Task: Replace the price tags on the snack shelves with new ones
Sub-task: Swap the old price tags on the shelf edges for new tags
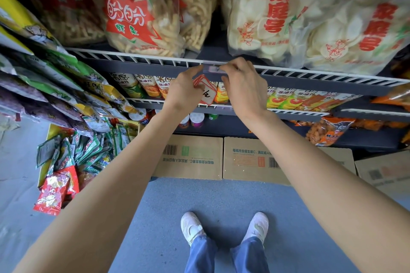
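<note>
Clear plastic forms the small tag holder (211, 68) clipped to the white wire rail (133, 57) of the grey shelf, just above the middle of the frame. Both hands meet at it. The left hand (185, 90) touches the holder's left end with its thumb tip, while its curled fingers grip a small stack of red-bordered price tags (205, 90) that hangs just below the rail; the front tag bears dark handwriting. The right hand (243, 86) has its fingers bent, with the fingertips pinching the holder's right end against the rail. Whether a tag already sits inside the holder cannot be told.

Behind the rail, in the upper part of the frame, stand large clear bags: shrimp sticks with a red starburst label (133, 20) at centre left and pale round crackers (266, 22) at upper right. Below the hands, a lower shelf carries a row of crisp tubes (146, 84). At the left edge hang green, yellow and purple snack packets (55, 77), with a heap of small packets (73, 157) beneath them. Two cardboard boxes (193, 157) lie on the blue-grey floor (221, 201) under the shelves, and white shoes (192, 226) with blue jeans show at the bottom centre.
</note>
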